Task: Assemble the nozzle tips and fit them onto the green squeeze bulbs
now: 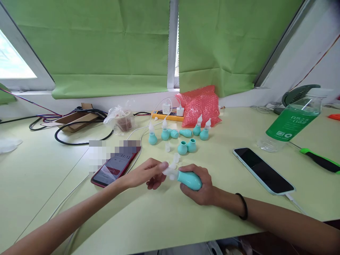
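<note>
My right hand [204, 193] is closed around a teal squeeze bulb [190, 180], its neck pointing left. At that neck is a clear nozzle tip [171, 173], pinched at its outer end by my left hand [152, 174]. Whether the tip is fully seated cannot be made out. Just beyond my hands lie small clear plastic pieces [176, 158]. Two uncapped teal bulbs [182, 148] stand open-necked behind them. Farther back are bulbs with clear tips, such as an upright nasal aspirator [152, 136], and teal bulbs lying on their sides [185, 133].
A red phone [117, 166] lies left of my hands, a white-edged phone [262, 170] to the right. Behind stand a pink bubble-wrap bag [200, 108] and an orange power strip [170, 116]. A tilted bottle [293, 120] and a screwdriver [320, 160] are at right; black cables [71, 143] lie left.
</note>
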{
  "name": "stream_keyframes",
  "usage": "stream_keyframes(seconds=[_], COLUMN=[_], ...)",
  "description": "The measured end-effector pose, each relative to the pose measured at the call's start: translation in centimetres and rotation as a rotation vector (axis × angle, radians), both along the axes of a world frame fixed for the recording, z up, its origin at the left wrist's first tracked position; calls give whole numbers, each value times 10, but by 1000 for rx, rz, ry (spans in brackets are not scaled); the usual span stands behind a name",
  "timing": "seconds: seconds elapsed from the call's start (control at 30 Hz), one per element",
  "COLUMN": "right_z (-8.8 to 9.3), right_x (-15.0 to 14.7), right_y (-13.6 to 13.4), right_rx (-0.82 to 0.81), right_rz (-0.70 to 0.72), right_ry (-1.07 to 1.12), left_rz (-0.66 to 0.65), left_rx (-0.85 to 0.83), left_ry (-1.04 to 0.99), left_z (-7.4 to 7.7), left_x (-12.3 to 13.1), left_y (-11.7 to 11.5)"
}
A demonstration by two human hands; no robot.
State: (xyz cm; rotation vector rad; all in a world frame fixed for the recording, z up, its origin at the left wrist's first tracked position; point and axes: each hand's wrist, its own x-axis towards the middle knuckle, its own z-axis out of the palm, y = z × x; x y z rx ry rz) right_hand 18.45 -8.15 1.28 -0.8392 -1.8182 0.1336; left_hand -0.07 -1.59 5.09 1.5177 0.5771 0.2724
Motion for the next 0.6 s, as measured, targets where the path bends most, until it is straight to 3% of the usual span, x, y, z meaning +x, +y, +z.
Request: stream_keyframes(seconds=[0.07,0.2,0.27,0.33,0.43,0.5,0.6], right_z=[0,-1,-2,-2,-1,1,1], right_x=[0,1,1,2,2,2,2], right_y=[1,-1,-3,-3,-1,1,4], right_rx=[-66,5,84,63,-94,-192,-341], right_rz=[25,63,93,98,73,74,77], right_ry=[3,-18,-27,-12,45,96,201], left_rz=[6,-135,-203,-132,121,204,234], left_rx=[106,-240,-304,-86,606,1063,1144], left_ry=[55,-58,-73,-16,213,525,621], left_z=[1,-3,-2,1,0,-8,-23], left_x=[2,8,10,13,17,22,27], left_y=[0,0,4,11,23,31,39])
